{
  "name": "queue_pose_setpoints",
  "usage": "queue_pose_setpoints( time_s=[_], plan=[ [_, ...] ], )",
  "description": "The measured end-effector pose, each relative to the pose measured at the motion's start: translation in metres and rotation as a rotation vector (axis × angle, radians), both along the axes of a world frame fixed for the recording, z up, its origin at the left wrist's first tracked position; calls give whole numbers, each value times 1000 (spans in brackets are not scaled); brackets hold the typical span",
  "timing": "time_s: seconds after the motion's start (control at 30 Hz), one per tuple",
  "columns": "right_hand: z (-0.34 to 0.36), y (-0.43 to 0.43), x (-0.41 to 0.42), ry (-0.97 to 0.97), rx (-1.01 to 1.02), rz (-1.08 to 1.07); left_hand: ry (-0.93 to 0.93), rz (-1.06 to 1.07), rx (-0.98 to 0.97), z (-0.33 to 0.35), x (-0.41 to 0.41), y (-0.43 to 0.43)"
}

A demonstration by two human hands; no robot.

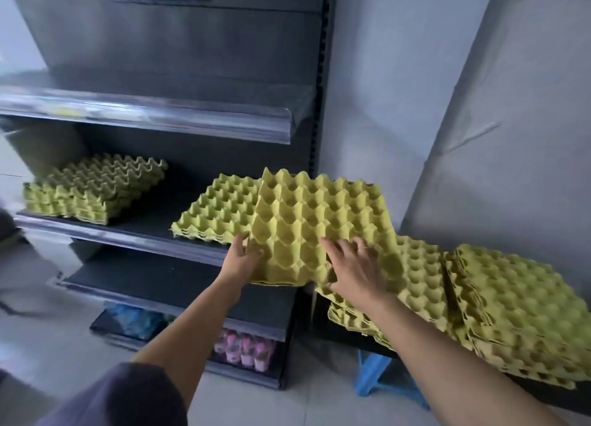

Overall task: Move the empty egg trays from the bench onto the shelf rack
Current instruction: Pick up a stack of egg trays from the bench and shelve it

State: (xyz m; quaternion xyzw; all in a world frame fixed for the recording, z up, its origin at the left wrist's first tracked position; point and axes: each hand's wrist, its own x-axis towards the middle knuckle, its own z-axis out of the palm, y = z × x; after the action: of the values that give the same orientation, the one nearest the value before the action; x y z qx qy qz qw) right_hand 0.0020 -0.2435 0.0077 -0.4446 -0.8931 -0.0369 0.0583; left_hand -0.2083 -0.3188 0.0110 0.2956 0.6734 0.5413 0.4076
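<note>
Transfer step in hand: the held trays (pixel 316 220), a thin nested stack, were carried tilted in the air between the bench (pixel 335 333) and the shelf rack (pixel 134 233), with their far left part overlapping the right shelf stack (pixel 217 214). The left hand (pixel 243 259) gripped the near left corner, thumb on top. The right hand (pixel 355 265) lay with fingers spread over the cups and thumb hooked at the near edge, so both hands were grasping the stack. Judged next: shift left, level the stack and seat its cups squarely on the right shelf stack, clear of the upper shelf (pixel 160 112). A left shelf stack (pixel 92 192) stood on the same middle shelf, well apart. Two bench stacks (pixel 518 307) lay to the right, leaning unevenly on the dark bench. The lower shelves held blue packs (pixel 134 320) and pink packs (pixel 244 349). A blue stool (pixel 374 374) stood beneath the bench on pale floor tiles (pixel 80 345), with grey walls (pixel 383 89) behind.
</note>
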Motion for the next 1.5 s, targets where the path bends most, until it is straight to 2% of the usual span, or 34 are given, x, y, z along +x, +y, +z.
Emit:
queue_pose_setpoints(
  time_s=[0.2, 0.27, 0.33, 0.43, 0.5, 0.53, 0.7, 0.83, 0.9, 1.07, 1.2, 1.5],
  plan=[
    [-1, 10, -129, 22, 4, 28, 276, 44, 20, -1, -117, 1],
    [-2, 14, -169, 28, -6, 11, 508, 39, -5, -2, -155, 7],
    [-2, 18, -201, 38, -36, -19, 837, 7, -66, 0, -182, 12],
    [-3, 29, -242, 48, -75, -57, 1289, -156, -76, -5, -217, 24],
    [-2, 38, -262, 45, -99, -69, 1507, -239, -14, -12, -231, 36],
    [-3, 43, -272, 42, -114, -74, 1552, -276, 2, -15, -236, 44],
    [-15, 67, -309, -9, -165, -75, 1546, -305, -43, -33, -260, 72],
    [-33, 72, -322, -110, -219, -51, 1437, -388, -235, -53, -272, 81],
    [-36, 75, -324, -125, -227, -37, 1414, -390, -254, -56, -273, 80],
    [-30, 78, -315, -128, -177, 15, 1431, -337, -122, -50, -261, 80],
    [-14, 72, -295, 14, -111, 19, 1463, -365, -27, -36, -239, 92],
    [16, 77, -182, 195, 121, -105, 1512, -432, 178, 8, -143, 120]
  ],
)
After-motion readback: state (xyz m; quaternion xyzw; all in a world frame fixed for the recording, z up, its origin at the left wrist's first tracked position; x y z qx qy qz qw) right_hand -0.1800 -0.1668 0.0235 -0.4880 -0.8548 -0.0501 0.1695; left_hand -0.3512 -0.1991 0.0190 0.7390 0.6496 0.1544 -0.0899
